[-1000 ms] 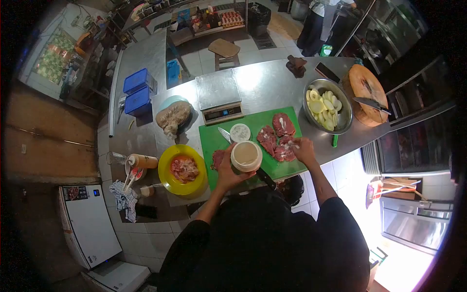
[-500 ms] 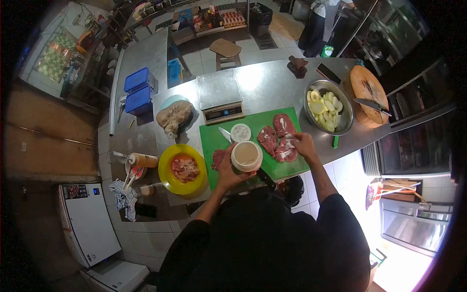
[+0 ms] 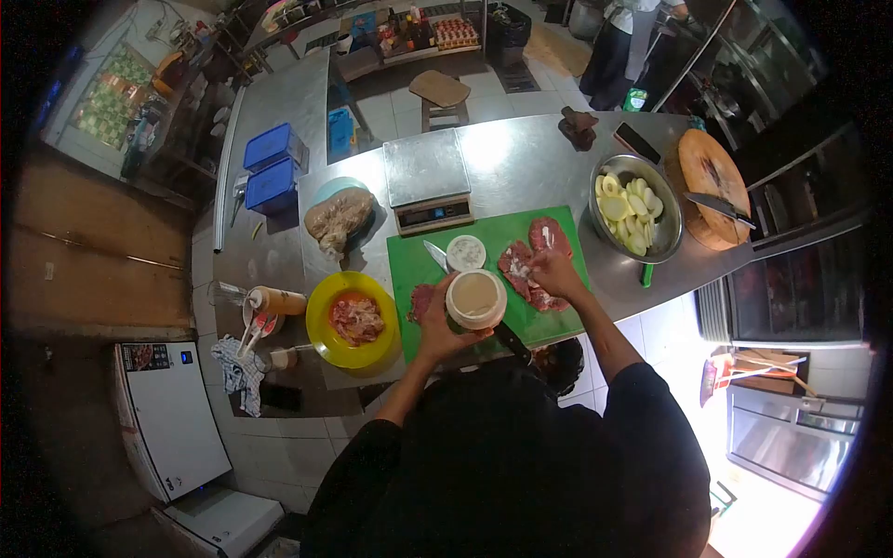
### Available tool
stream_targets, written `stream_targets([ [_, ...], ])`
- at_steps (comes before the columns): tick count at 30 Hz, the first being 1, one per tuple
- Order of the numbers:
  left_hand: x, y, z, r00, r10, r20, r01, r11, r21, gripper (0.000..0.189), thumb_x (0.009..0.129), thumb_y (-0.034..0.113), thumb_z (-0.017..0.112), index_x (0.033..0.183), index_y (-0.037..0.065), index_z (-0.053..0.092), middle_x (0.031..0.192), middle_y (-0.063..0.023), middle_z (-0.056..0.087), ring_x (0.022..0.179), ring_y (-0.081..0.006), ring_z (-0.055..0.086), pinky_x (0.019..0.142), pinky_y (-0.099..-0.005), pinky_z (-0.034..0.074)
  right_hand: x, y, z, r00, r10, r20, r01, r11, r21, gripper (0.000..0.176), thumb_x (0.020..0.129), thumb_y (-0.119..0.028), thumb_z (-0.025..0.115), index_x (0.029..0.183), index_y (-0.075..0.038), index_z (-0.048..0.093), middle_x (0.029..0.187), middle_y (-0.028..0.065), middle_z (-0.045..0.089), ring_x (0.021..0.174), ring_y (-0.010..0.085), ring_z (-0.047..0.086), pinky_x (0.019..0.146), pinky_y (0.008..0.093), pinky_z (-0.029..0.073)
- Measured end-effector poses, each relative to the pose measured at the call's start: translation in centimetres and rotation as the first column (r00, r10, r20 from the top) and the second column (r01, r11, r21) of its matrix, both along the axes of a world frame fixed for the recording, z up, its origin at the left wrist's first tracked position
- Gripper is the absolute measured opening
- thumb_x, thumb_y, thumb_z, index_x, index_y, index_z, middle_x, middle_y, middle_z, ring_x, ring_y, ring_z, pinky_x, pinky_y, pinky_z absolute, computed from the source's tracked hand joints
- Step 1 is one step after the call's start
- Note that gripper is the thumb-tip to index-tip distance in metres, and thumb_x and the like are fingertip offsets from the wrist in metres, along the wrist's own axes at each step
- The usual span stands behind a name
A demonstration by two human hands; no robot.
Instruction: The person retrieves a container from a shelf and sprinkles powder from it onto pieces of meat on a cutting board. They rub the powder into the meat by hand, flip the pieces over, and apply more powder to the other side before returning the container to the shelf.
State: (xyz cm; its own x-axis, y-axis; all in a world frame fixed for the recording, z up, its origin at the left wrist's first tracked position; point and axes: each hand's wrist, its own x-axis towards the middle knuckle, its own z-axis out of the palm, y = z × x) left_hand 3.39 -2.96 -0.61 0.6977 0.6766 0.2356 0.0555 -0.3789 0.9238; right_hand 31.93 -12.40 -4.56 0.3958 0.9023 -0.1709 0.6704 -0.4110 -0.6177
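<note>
"Meat slices (image 3: 549, 234), where?"
"On my desk (image 3: 521, 167), green board (image 3: 409, 270); my left grip (image 3: 437, 327) clasps the jar (image 3: 475, 299); my right grip (image 3: 558, 276), its contents I can't tell, has shifted from lower slice (image 3: 542, 299) to left slice (image 3: 512, 257), whose white powder (image 3: 518, 272) suggests dusting there now"

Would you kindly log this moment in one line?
left hand: holds open jar; right hand: at meat slices; surface: green cutting board

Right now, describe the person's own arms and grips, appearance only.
The left sleeve and right sleeve are black and loose, ending well short of the wrists. The left grip and right grip wear no gloves; rings would be too small to tell.
</note>
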Motion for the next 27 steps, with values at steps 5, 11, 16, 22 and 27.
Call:
stream_targets([
  [5,0.0,-0.3,0.0,0.999,0.027,-0.041,-0.027,1.0,-0.015,0.106,0.06,0.033,0.097,0.146,0.005,0.041,0.138,-0.0126,0.056,0.129,-0.0266,0.057,0.109,-0.0414,0.046,0.2,0.6,-2.8,0.956,-0.155,-0.249,0.207,0.958,0.198,0.021,0.084,-0.008,0.063,0.099,-0.001,0.076,0.085,0.0193,0.074,0.084,0.0273,0.074,0.08,0.0389,0.057],
  [11,0.0,0.1,-0.4,1.0,0.013,-0.025,-0.013,1.0,0.005,0.106,0.061,0.033,0.097,0.146,0.005,0.041,0.138,-0.0129,0.057,0.129,-0.026,0.057,0.109,-0.0408,0.046,-6.4,-4.0,-1.8,0.952,0.089,0.292,-0.193,0.916,0.352,0.042,0.09,-0.008,0.059,0.132,0.0,0.061,0.133,0.0241,0.061,0.124,0.0356,0.06,0.107,0.0453,0.047],
  [16,0.0,0.1,0.2,0.999,0.018,-0.037,-0.017,1.0,0.025,0.105,0.062,0.032,0.097,0.146,0.005,0.04,0.137,-0.0131,0.058,0.128,-0.026,0.058,0.108,-0.0404,0.046,-8.2,-6.3,-0.2,0.923,0.187,0.336,-0.213,0.976,0.041,0.056,0.097,-0.028,0.056,0.145,-0.003,0.042,0.16,0.0211,0.031,0.148,0.0373,0.031,0.122,0.0507,0.025],
  [22,0.2,0.1,0.4,0.997,0.002,-0.075,0.0,1.0,0.031,0.105,0.062,0.034,0.096,0.147,0.006,0.041,0.138,-0.012,0.057,0.128,-0.0253,0.058,0.108,-0.0406,0.047,-5.9,0.3,-0.4,0.859,0.157,0.487,-0.241,0.964,0.114,0.056,0.098,-0.033,0.055,0.145,-0.004,0.043,0.161,0.0204,0.03,0.149,0.0373,0.03,0.123,0.0507,0.021],
  [27,0.1,0.4,-0.6,1.0,0.004,-0.031,-0.005,1.0,-0.014,0.106,0.06,0.035,0.097,0.147,0.008,0.042,0.138,-0.0104,0.059,0.129,-0.0263,0.058,0.108,-0.0415,0.047,-6.4,-3.5,-1.2,0.844,0.259,0.469,-0.309,0.951,0.031,0.055,0.099,-0.037,0.052,0.143,-0.003,0.046,0.159,0.0196,0.035,0.149,0.0344,0.031,0.124,0.0495,0.021],
])
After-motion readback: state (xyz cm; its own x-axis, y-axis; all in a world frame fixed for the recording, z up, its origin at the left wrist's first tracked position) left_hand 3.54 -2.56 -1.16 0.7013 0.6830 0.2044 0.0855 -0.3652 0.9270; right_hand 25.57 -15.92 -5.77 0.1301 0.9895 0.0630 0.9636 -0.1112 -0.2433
